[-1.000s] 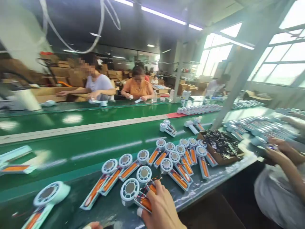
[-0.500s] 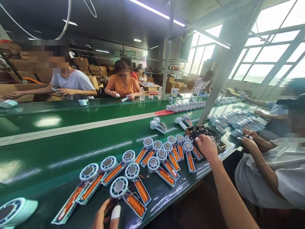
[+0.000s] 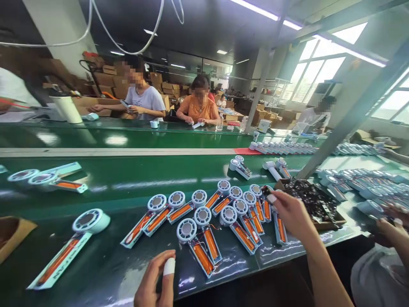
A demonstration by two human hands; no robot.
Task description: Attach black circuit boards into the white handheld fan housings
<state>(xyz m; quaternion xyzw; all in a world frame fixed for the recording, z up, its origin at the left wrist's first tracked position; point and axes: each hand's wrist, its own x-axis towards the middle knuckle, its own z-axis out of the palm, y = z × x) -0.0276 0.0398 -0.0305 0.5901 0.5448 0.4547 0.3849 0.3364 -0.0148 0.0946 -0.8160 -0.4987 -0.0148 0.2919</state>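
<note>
Light-blue handheld fan bodies (image 3: 186,230) with round grilles and orange-filled handles lie in a cluster on the green table (image 3: 111,264). My left hand (image 3: 156,279) is at the bottom, left of the nearest fan body, fingers apart and holding nothing; a white cover wraps one fingertip. My right hand (image 3: 289,209) is over the right end of the cluster, pinching a small dark part (image 3: 266,190) between thumb and finger. Beside it stands a cardboard box (image 3: 339,221) filled with small black parts (image 3: 308,198).
A single fan body (image 3: 87,221) lies at left, near a cardboard piece (image 3: 12,234). More fan bodies (image 3: 361,179) cover the right side. A slanted post (image 3: 326,149) rises behind the box. A co-worker's hands (image 3: 388,224) are at the right edge; people sit across the table.
The view has turned left. My right hand has come out from over the box to the fan cluster with a small dark part. My left hand remains near the closest fan body.
</note>
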